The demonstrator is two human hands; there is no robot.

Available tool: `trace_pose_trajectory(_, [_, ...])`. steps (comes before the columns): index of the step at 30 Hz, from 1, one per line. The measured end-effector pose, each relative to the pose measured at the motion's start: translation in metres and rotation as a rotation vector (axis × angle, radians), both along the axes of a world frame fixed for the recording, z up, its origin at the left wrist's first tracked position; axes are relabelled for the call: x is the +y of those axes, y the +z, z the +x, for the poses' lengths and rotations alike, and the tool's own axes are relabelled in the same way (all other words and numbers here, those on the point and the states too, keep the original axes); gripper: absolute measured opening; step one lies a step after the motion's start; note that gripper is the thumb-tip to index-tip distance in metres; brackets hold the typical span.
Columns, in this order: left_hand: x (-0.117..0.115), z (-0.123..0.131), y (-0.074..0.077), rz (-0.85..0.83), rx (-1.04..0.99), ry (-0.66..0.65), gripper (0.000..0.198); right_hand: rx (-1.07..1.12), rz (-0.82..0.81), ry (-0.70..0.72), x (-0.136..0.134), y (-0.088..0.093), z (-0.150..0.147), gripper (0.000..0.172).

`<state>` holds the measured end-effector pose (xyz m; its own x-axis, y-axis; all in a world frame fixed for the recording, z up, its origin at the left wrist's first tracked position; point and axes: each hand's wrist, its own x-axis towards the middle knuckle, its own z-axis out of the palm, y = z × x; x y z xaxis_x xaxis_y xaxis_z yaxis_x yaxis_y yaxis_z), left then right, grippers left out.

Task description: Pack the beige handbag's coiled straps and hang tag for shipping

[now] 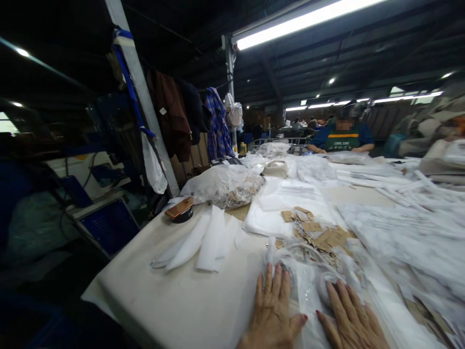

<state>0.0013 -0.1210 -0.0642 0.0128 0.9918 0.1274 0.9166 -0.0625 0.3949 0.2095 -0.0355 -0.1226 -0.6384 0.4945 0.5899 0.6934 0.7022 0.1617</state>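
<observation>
My left hand [274,308] lies flat, palm down, on the left part of a clear plastic bag [308,295] at the table's near edge. To its right, my right hand [350,315] presses on the same bag, fingers stretched out. Something pale and rounded shows inside the bag near the right fingertips; its kind is not clear. Just beyond the bag sits a loose pile of brown cardboard hang tags [330,237] with white strings. A stack of white plastic bags [272,220] lies behind the tags.
On the left lie folded white strips [212,240] and a phone [179,208] on a dark round object. A stuffed plastic bag [228,182] stands farther back. More plastic packaging [410,242] covers the right side. Across the table sits a co-worker in a green apron [341,140].
</observation>
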Motion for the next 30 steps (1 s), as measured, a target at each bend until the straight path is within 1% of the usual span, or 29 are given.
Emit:
trace_pose_trajectory(1, [-0.001, -0.01, 0.005, 0.045, 0.026, 0.047, 0.063, 0.013, -0.004, -0.02, -0.002, 0.005, -0.002, 0.049])
trace_pose_trajectory(2, [-0.003, -0.023, 0.011, 0.09, 0.061, 0.12, 0.053, 0.029, 0.0, -0.049, -0.005, 0.009, -0.004, 0.051])
trace_pose_trajectory(3, [-0.006, -0.04, 0.018, 0.125, 0.125, 0.28, 0.046, 0.043, 0.012, -0.081, -0.007, 0.012, -0.006, 0.052])
trace_pose_trajectory(4, [-0.008, -0.059, 0.024, 0.129, 0.193, 0.54, 0.042, 0.046, 0.022, -0.11, -0.01, 0.015, -0.008, 0.054])
trace_pose_trajectory(5, [-0.01, -0.08, 0.029, 0.125, 0.205, 0.677, 0.044, 0.046, 0.03, -0.136, -0.012, 0.016, -0.01, 0.055])
trace_pose_trajectory(6, [-0.01, -0.1, 0.032, 0.117, 0.207, 0.756, 0.046, 0.041, 0.036, -0.158, -0.013, 0.017, -0.011, 0.056])
trace_pose_trajectory(8, [-0.008, -0.134, 0.031, 0.086, 0.216, 0.849, 0.05, 0.019, 0.03, -0.185, -0.014, 0.016, -0.013, 0.057])
trace_pose_trajectory(9, [-0.006, -0.145, 0.029, 0.066, 0.217, 0.869, 0.052, 0.013, 0.023, -0.19, -0.013, 0.015, -0.013, 0.057])
trace_pose_trajectory(11, [0.001, -0.158, 0.024, 0.027, 0.217, 0.902, 0.055, 0.021, 0.005, -0.192, -0.012, 0.012, -0.01, 0.057])
trace_pose_trajectory(14, [0.013, -0.161, 0.019, -0.026, 0.203, 0.949, 0.059, 0.054, -0.089, -0.163, -0.008, 0.006, -0.003, 0.055])
trace_pose_trajectory(17, [0.025, -0.161, 0.022, -0.055, 0.189, 0.98, 0.066, 0.036, -0.228, -0.101, -0.005, 0.003, 0.005, 0.054])
trace_pose_trajectory(20, [0.037, -0.16, 0.028, -0.061, 0.193, 0.959, 0.066, 0.005, -0.281, -0.094, -0.003, 0.002, 0.009, 0.055])
trace_pose_trajectory(23, [0.049, -0.16, 0.033, -0.084, 0.172, 0.918, 0.056, -0.013, -0.247, -0.134, -0.001, -0.002, 0.007, 0.057])
trace_pose_trajectory(25, [0.057, -0.161, 0.037, -0.122, 0.125, 0.922, 0.047, -0.01, -0.188, -0.155, 0.0, -0.006, 0.006, 0.058])
trace_pose_trajectory(28, [0.065, -0.168, 0.049, -0.189, 0.03, 0.931, 0.039, 0.021, -0.084, -0.171, 0.0, -0.008, 0.002, 0.057])
trace_pose_trajectory(30, [0.066, -0.169, 0.058, -0.211, -0.026, 0.894, 0.04, 0.045, -0.011, -0.176, 0.0, -0.006, -0.001, 0.055])
